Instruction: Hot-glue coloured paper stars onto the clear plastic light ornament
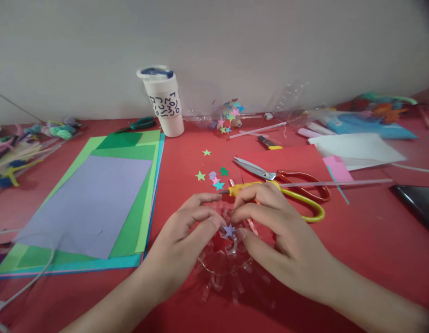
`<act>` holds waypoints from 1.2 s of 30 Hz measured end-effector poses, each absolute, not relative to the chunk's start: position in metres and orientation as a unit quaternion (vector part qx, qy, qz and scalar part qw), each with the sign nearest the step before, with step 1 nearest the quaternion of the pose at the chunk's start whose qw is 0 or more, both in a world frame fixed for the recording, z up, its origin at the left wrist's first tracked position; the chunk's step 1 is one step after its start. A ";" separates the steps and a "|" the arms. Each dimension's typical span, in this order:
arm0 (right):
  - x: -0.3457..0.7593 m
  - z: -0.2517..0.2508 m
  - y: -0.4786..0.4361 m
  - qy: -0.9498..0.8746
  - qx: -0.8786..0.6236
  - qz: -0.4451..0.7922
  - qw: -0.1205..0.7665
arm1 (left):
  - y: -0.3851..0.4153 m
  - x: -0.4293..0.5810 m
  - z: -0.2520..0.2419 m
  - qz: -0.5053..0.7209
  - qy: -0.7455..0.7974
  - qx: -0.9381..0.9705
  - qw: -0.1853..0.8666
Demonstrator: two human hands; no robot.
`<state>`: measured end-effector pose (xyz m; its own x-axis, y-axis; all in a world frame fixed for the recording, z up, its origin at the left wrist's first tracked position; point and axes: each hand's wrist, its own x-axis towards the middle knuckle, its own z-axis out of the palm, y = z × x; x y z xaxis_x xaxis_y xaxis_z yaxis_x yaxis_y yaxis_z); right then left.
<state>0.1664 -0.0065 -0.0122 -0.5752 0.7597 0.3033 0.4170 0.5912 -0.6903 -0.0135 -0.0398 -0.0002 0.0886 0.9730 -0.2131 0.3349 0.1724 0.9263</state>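
A small purple star point(229, 230) sits between my two hands, above a clear strand point(219, 274) with short see-through tube pieces on it. My left hand point(186, 238) pinches at the star's left edge with thumb and forefinger. From the right, my right hand point(287, 236) curls its fingers in close to the star, at the clear strand; its exact hold is partly hidden. Just beyond the fingertips lie yellow-handled scissors point(313, 212), partly covered by my right hand. Loose paper stars, among them a blue star point(218, 185) and a green star point(200, 175), lie ahead.
Red-handled scissors point(287, 178) and a cutter point(269, 143) lie beyond my right hand. Coloured paper sheets point(93, 203) are stacked at left. A white cup point(165, 101) stands near the wall. A black device point(417, 203) is at right, and a white cable point(30, 282) crosses the left.
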 end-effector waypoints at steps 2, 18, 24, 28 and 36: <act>0.166 -0.012 -0.006 -0.839 -0.352 0.287 0.301 | -0.039 -0.013 -0.002 0.326 0.593 0.564 0.473; 0.178 0.000 0.008 -0.811 -0.386 0.265 0.350 | -0.032 -0.024 0.001 0.379 0.624 0.524 0.439; 0.180 0.000 0.009 -0.835 -0.394 0.280 0.265 | -0.022 -0.031 -0.011 0.408 0.599 0.528 0.443; 0.183 0.000 0.005 -0.846 -0.399 0.287 0.207 | -0.018 -0.037 -0.013 0.319 0.630 0.569 0.421; 0.183 0.003 -0.003 -0.851 -0.408 0.283 0.169 | -0.031 -0.043 -0.002 0.222 0.594 0.600 0.488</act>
